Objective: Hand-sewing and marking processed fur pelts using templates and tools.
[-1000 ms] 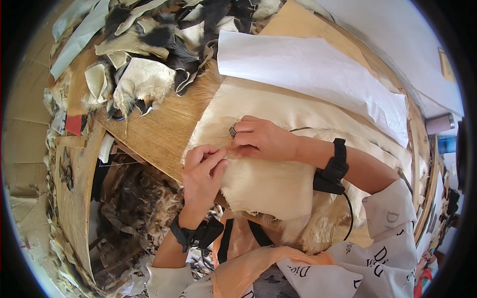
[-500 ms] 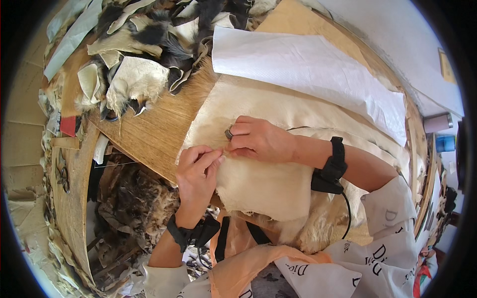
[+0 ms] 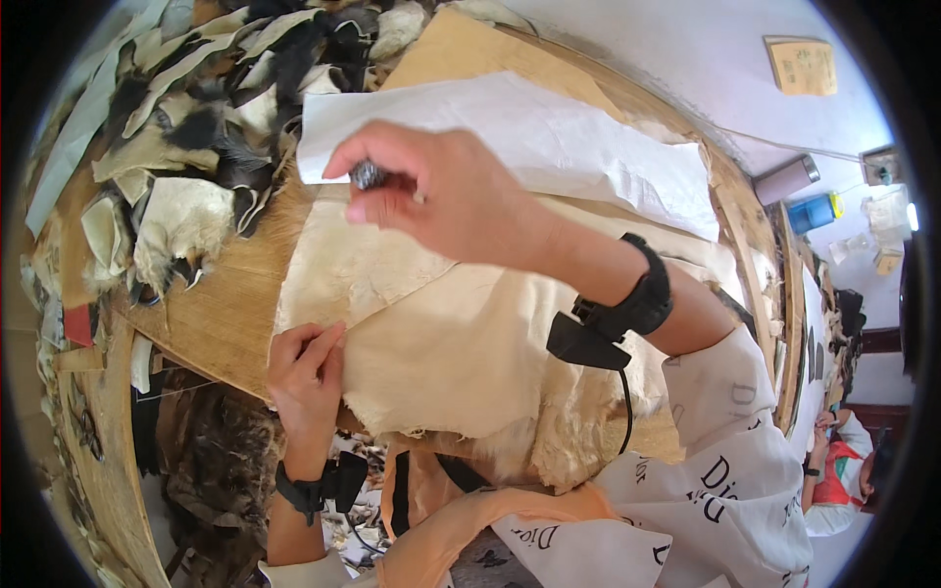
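Two layers of pale, fur-backed hide lie on the wooden table in front of me, one lapping over the other along a slanting edge. My left hand pinches that edge at its left end, thumb and forefinger closed on the hide. Raised above the far part of the hide, my right hand has its fingers curled in toward the thumb. A dark, dimpled metal thimble ring sits on one of its fingers. Whatever thin thing that hand may grip is too small and blurred to make out.
A white sheet covers the hide's far side. Fur scraps pile up at the far left of the wooden table. Below its edge, brown fur fills an opening. Scissors lie left; another person is at right.
My right hand has lifted away from the left hand, up and outward over the hide. The left hand keeps its pinch. My view has turned right, bringing another person into sight.
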Action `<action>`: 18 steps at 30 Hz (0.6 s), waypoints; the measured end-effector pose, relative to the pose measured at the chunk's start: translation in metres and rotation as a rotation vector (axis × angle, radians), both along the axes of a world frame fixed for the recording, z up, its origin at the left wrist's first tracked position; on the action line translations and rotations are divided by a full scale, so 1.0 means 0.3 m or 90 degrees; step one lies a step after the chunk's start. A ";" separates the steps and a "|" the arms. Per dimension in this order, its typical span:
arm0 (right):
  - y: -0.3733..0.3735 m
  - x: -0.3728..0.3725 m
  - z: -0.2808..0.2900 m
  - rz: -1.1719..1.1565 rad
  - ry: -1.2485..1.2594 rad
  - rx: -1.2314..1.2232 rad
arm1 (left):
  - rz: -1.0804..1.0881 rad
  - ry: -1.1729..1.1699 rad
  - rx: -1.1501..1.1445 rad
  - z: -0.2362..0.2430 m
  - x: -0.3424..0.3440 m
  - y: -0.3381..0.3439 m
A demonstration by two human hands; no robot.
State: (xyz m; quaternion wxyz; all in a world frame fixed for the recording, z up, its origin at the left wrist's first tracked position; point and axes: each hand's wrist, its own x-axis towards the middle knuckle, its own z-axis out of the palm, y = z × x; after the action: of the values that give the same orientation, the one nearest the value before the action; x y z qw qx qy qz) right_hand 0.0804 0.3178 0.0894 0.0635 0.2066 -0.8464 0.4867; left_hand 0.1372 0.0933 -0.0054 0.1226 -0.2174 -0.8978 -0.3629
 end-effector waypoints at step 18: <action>-0.082 -0.026 -0.324 0.253 -0.023 0.037 | 0.021 -0.008 0.054 -0.002 0.001 0.022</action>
State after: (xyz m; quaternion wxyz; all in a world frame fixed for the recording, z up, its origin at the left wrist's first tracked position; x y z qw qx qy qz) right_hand 0.0726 0.2932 -0.0076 -0.0546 0.3624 -0.8038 0.4685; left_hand 0.1374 0.0998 -0.0061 0.1321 -0.1947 -0.8858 -0.4001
